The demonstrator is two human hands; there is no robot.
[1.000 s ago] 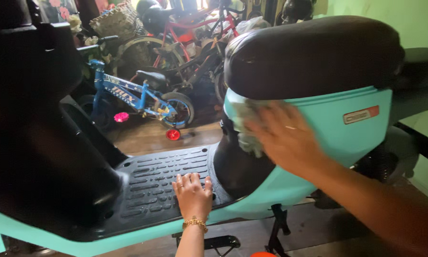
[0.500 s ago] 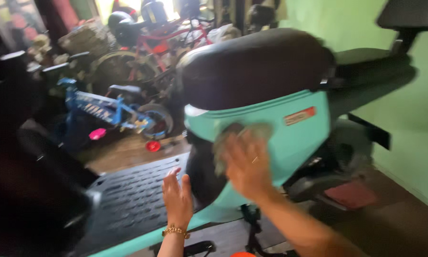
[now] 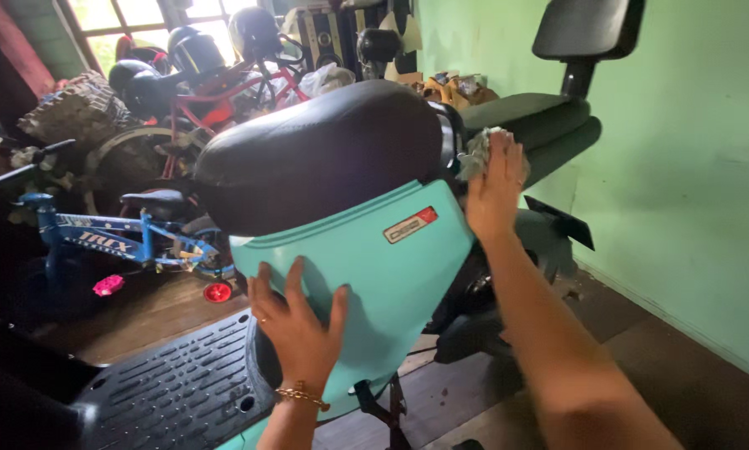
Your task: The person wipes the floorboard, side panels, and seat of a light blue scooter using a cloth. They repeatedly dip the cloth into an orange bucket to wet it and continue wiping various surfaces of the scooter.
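Right hand (image 3: 493, 187) is raised to the rear edge of the scooter's teal side panel (image 3: 366, 275), fingers together and flat, pressing a crumpled pale cloth (image 3: 477, 152) against the seam where the black seat (image 3: 316, 154) meets the rear pillion pad (image 3: 529, 117). The cloth is bunched under the fingertips, and only its upper edge shows past them. Left hand (image 3: 298, 321) is spread open, palm flat on the lower front of the teal panel, holding nothing; a gold bracelet sits at the wrist. Judgement: this reads as wiping the bodywork, with the left hand as a brace. To do the step well, the cloth wants to stay flat under the whole palm rather than balled at the fingertips, so pressure spreads along the panel edge. Strokes are best run along the seam, not across it, since dirt likely collects in that groove. The bracelet and ring could scratch the paint if the bracing hand slides, so it is better lifted and replaced than dragged. The footboard (image 3: 183, 387) lies below left; a blue child's bicycle (image 3: 116, 237) stands well apart behind.
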